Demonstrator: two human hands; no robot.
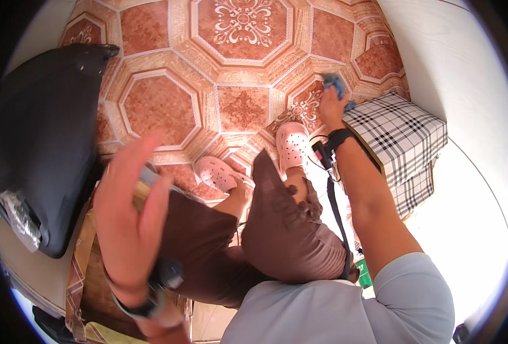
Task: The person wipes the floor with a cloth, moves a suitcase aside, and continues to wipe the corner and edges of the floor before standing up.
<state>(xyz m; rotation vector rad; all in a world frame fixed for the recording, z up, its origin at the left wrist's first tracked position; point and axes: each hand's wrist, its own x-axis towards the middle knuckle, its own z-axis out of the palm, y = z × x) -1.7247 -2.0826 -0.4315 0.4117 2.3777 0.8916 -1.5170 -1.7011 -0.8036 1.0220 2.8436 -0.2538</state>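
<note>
My right hand [332, 106] reaches down to the patterned floor [159, 109] at the right and holds a crumpled blue cloth [334, 81]. The cloth lies on the floor beside a checked box [402, 133]. My left hand [127, 215] is raised over the left side, slightly blurred. Its thumb stands apart from the fingers, and nothing is in it. Below my left wrist is a dark watch [168, 273]. A black band [340, 136] with a small device and cord wraps my right wrist.
Pink clogs [292, 144] are on my feet. At left stands a large black object [47, 137], perhaps a chair back, with clear plastic [21, 221] on it. A white panel [434, 64] borders the floor at right. Something green [364, 274] shows behind my thigh.
</note>
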